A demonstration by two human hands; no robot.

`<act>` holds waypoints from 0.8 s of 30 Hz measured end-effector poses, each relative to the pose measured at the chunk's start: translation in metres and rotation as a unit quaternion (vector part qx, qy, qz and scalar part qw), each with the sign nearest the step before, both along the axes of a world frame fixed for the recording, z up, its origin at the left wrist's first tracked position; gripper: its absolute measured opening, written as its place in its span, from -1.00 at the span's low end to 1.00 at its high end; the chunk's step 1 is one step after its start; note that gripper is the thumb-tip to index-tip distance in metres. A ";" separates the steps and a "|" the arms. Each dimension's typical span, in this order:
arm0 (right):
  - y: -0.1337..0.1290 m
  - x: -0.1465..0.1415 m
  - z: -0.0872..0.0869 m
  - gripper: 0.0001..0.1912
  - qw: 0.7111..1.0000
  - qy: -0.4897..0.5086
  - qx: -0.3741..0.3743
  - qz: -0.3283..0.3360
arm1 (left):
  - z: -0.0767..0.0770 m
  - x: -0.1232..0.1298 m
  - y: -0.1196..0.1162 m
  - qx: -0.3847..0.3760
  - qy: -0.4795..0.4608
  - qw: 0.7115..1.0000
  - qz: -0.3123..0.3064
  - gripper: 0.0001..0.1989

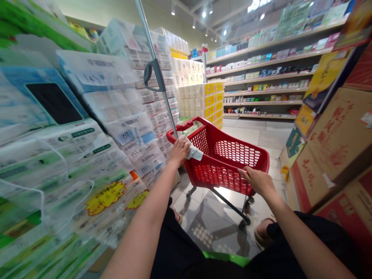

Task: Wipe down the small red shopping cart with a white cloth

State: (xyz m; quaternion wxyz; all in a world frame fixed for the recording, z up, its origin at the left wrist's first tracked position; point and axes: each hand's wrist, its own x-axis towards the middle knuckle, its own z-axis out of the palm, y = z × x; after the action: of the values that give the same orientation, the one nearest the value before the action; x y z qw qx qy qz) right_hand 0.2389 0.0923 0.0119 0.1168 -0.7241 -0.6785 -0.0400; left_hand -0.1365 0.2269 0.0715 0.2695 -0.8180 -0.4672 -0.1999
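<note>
Cart [222,164]: standing directly ahead on the tiled floor [263,135], between wrapped packs [116,102] on the left and cartons [338,135] on the right; showing a red perforated basket above dark legs and casters [244,223].

Left hand [179,150]: resting palm down at the handle end of the near rim, with fingers extending over a cloth; unable to tell whether closing around the edge beneath.

Cloth [195,152]: draping in white over the near rim, touching the left hand and spreading just beyond it toward the right.

Right hand [259,180]: clamping the same rim directly, toward the opposite end, with fingers curling over the red edge; lying well apart from the left hand.

Pole [143,19]: rising at a slant from just behind the left hand, bearing a grey handle [157,75]; hiding its lower end.

Phone [54,104]: leaning, screen outward, against the packs, with a white cable [64,161] looping below.

Price signs [105,198]: bursting in yellow across the lower packs.

Shelves [264,71]: running along the background, carrying rows of small goods.
</note>
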 end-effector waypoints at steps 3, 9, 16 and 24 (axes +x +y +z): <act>-0.001 -0.003 0.001 -0.39 1.000 -0.006 -0.001 -0.003 | -0.008 0.023 -0.004 -0.008 0.001 1.000 -0.010 -0.66; 0.002 -0.012 0.001 -0.41 1.000 -0.006 0.001 0.001 | -0.050 0.129 -0.041 -0.025 -0.004 0.996 -0.089 -0.64; 0.009 0.004 -0.003 -0.36 1.000 0.012 0.021 0.006 | -0.067 0.192 -0.062 -0.030 0.003 0.988 -0.152 -0.65; 0.018 0.030 -0.010 -0.41 0.997 0.013 0.056 0.050 | -0.029 0.103 -0.017 -0.025 0.073 0.991 -0.108 -0.68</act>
State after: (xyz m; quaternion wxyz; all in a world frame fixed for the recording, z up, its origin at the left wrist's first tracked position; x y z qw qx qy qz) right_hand 0.2694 0.1098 0.0021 0.1680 -0.6821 -0.7090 -0.0622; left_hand -0.0332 0.2096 0.0421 0.2594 -0.8824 -0.3601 -0.1561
